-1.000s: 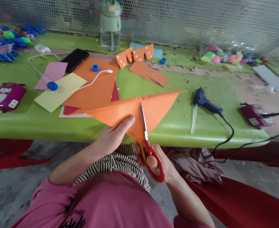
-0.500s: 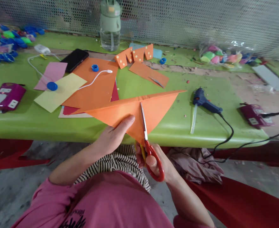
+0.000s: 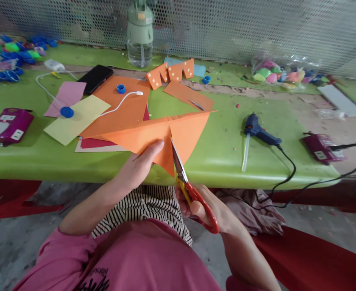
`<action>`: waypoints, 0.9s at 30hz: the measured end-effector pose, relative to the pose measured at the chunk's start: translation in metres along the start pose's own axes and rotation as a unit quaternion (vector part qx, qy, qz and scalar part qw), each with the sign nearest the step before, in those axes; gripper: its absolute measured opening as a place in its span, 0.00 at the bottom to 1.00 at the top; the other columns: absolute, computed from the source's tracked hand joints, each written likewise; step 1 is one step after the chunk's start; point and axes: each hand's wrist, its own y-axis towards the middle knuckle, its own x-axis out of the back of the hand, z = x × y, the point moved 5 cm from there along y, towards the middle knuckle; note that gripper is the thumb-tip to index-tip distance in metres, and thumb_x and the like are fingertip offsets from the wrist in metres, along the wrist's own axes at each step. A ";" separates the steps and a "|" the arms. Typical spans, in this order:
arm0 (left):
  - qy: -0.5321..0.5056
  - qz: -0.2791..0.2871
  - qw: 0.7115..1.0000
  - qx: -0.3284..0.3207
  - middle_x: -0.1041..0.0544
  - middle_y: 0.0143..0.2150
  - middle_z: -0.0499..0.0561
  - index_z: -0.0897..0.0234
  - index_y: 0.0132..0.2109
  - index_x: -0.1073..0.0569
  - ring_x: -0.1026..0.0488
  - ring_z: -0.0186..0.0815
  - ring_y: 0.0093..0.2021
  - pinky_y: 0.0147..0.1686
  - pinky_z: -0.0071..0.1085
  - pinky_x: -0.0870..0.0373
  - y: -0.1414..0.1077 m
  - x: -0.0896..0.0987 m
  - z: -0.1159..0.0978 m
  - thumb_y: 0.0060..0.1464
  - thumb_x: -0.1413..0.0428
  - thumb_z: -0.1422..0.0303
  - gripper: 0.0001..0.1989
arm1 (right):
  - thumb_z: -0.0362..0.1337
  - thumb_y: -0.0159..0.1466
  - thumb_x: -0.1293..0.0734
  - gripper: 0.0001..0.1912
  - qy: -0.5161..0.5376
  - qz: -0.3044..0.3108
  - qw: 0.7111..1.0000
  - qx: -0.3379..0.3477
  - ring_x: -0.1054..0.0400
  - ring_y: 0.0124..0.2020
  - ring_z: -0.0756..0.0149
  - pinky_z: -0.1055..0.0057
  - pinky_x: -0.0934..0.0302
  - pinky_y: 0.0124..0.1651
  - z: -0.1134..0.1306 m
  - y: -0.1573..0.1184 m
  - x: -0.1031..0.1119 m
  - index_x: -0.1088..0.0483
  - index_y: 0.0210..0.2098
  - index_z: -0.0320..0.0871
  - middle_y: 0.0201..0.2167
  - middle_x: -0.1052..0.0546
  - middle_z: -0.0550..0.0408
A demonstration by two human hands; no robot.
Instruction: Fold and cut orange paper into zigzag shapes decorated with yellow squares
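A folded sheet of orange paper [image 3: 141, 135] is held over the table's front edge by my left hand [image 3: 141, 165], thumb on top and the other fingers hidden beneath. My right hand [image 3: 206, 206] grips scissors [image 3: 180, 171] with red and yellow handles. Their blades lie along a slit that runs up through the paper toward its folded edge, and the tips point away from me. To the right of the slit, the paper hangs as a curved flap. Behind it lie a small orange strip [image 3: 180, 93] and a dotted orange zigzag piece [image 3: 173, 73].
Coloured sheets, a yellow card [image 3: 77, 119], a phone [image 3: 95, 79] and a white cable lie on the left. A bottle [image 3: 140, 36] stands at the back. On the right are a blue glue gun [image 3: 261, 131], its black cord and a purple power socket [image 3: 323, 146].
The orange paper has shifted left and slightly down with my left hand. The scissors have drawn back a little and tilted, and the slit beyond their tips now shows.
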 end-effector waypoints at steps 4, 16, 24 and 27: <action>-0.046 -0.004 0.999 -0.016 0.20 0.51 0.51 0.57 0.50 0.24 0.24 0.46 0.56 0.53 0.40 0.23 0.022 0.017 -0.010 0.55 0.43 0.54 0.19 | 0.73 0.53 0.36 0.34 -0.194 -0.091 0.974 -0.074 0.47 0.20 0.71 0.71 0.53 0.22 -0.001 -0.009 0.041 0.39 0.28 0.47 0.19 0.36 0.61; -0.210 0.052 0.975 0.057 0.19 0.48 0.56 0.65 0.57 0.29 0.21 0.43 0.45 0.42 0.38 0.20 0.044 0.032 -0.011 0.49 0.39 0.66 0.27 | 0.51 0.66 0.35 0.23 -0.522 -0.297 0.798 -0.048 0.28 0.44 0.44 0.52 0.35 0.44 -0.015 0.004 0.125 0.28 0.51 0.40 0.42 0.22 0.39; -0.195 0.122 0.963 0.140 0.17 0.40 0.55 0.67 0.46 0.25 0.20 0.35 0.38 0.36 0.29 0.22 0.035 0.006 0.011 0.55 0.43 0.65 0.13 | 0.33 0.69 0.36 0.19 -0.508 -0.281 0.774 0.251 0.29 0.50 0.56 0.59 0.36 0.50 0.032 0.043 0.029 0.33 0.60 0.46 0.55 0.24 0.46; -0.090 0.222 0.958 0.158 0.17 0.37 0.57 0.67 0.40 0.23 0.20 0.36 0.35 0.35 0.30 0.22 0.022 0.015 0.015 0.59 0.45 0.52 0.20 | 0.30 0.70 0.38 0.15 -0.497 -0.257 0.784 0.268 0.29 0.44 0.60 0.62 0.39 0.46 0.025 0.049 0.020 0.28 0.54 0.47 0.48 0.19 0.52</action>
